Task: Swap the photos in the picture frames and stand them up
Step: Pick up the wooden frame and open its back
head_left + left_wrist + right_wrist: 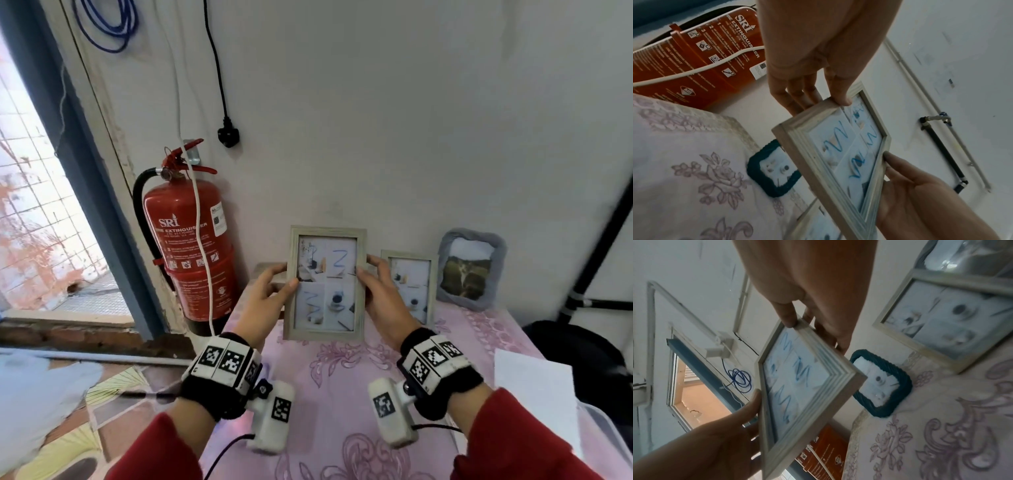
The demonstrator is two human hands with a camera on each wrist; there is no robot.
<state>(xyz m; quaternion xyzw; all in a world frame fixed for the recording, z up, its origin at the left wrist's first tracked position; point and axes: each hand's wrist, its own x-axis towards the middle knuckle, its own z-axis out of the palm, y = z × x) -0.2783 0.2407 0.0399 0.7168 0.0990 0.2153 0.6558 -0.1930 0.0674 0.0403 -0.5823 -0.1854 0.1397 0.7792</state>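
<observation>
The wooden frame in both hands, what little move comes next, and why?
Probably lowering the wooden frame onto the pink tablecloth to stand. The left hand and right hand hold its sides in the air, photo already in, facing the person, while another wooden frame beside it already stands.

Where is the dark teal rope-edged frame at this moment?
In both wrist views, the dark teal rope-edged frame stands on the pink floral tablecloth, behind the held pale wooden frame.

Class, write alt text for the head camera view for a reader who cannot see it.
Two hands, the left hand and the right hand, hold a pale wooden picture frame upright by its side edges above a pink floral tablecloth. Two more frames stand at the wall to its right, a red fire extinguisher to its left.
</observation>
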